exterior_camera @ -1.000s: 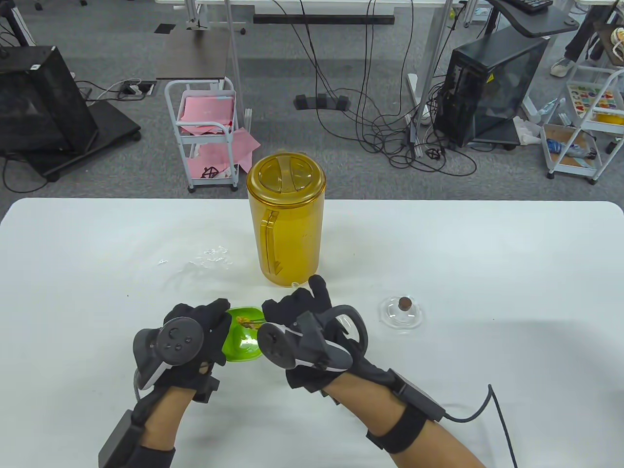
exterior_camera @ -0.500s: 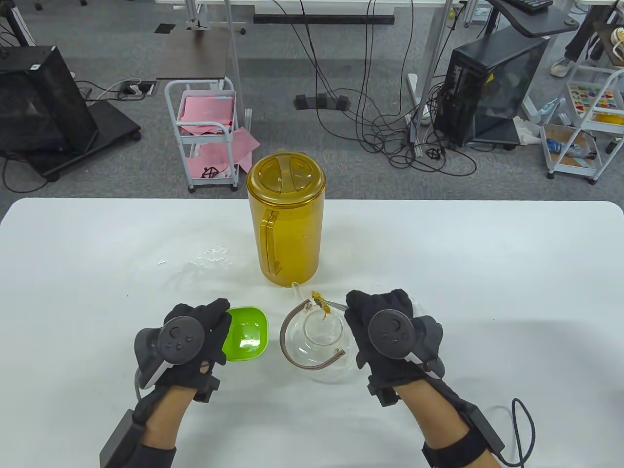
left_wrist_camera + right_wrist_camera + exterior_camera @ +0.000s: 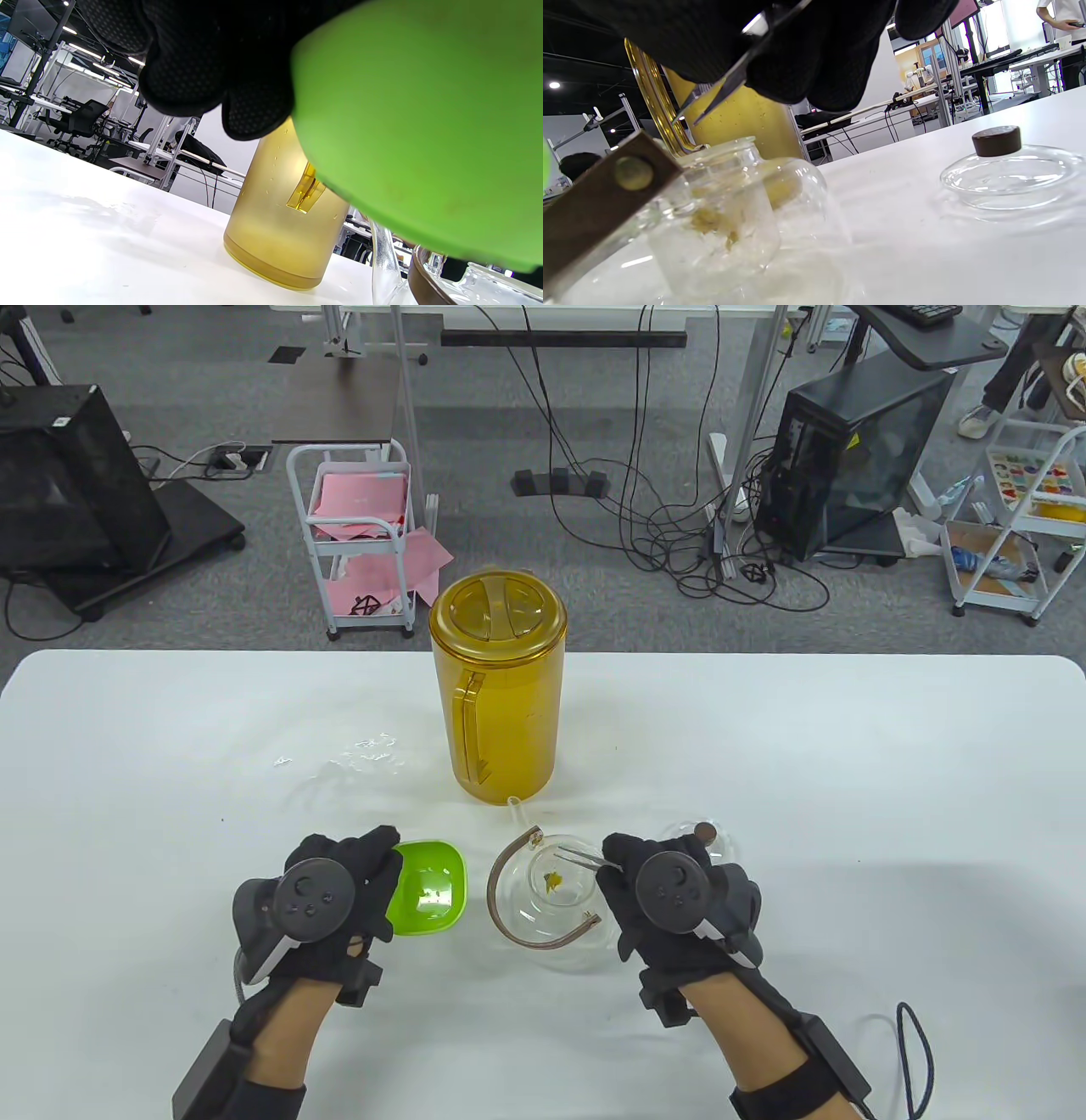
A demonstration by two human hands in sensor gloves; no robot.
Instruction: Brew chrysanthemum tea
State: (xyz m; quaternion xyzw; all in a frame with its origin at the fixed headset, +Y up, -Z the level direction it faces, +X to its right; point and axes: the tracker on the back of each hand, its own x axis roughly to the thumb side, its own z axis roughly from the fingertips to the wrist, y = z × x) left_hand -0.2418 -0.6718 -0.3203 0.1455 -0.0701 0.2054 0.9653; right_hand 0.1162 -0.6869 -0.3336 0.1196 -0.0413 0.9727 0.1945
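Pinching tweezers (image 3: 581, 859) over the glass teapot (image 3: 551, 899), the right hand (image 3: 679, 899); chrysanthemum (image 3: 553, 881) apparently inside; left hand (image 3: 327, 899) grasping the green bowl (image 3: 428, 886).

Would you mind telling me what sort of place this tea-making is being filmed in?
Most likely a lab or office workspace, not a kitchen: beyond the white table are a desktop computer tower on the carpet, loose cables under desks, and a small rolling cart.
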